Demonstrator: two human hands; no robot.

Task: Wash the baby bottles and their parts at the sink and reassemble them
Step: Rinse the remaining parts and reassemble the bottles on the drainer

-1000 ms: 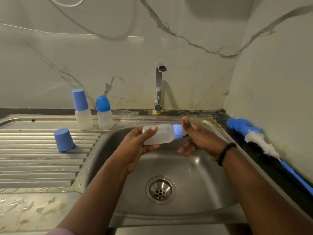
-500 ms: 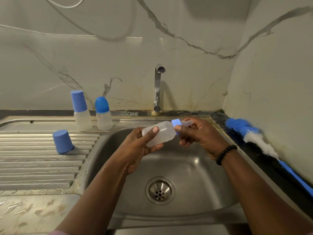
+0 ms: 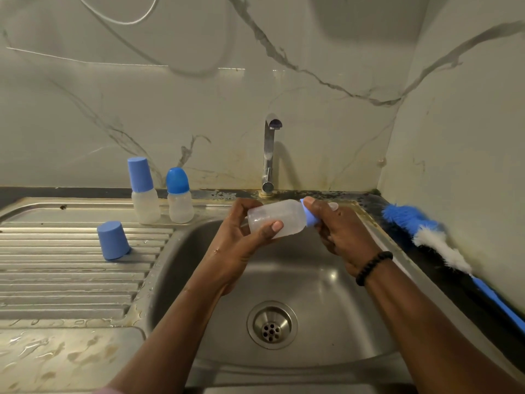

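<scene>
On the drainboard I saw a loose blue cap (image 3: 113,240) and two capped bottles (image 3: 145,191). Over the sink (image 3: 326,294), my left hand (image 3: 241,237) gripped the clear bottle (image 3: 277,218); my right hand (image 3: 338,231) pinched its blue collar (image 3: 310,216). A brush (image 3: 426,234) lay rightmost.

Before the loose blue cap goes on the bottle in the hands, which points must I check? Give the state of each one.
1. Left hand holds the bottle firmly: ok.
2. Right hand grips the blue collar: ok.
3. Collar fully tight: cannot tell.
4. Loose blue cap on the drainboard, unobstructed: ok.
5. Tap off: ok, no stream visible.
6. Bottle empty inside: cannot tell.
</scene>
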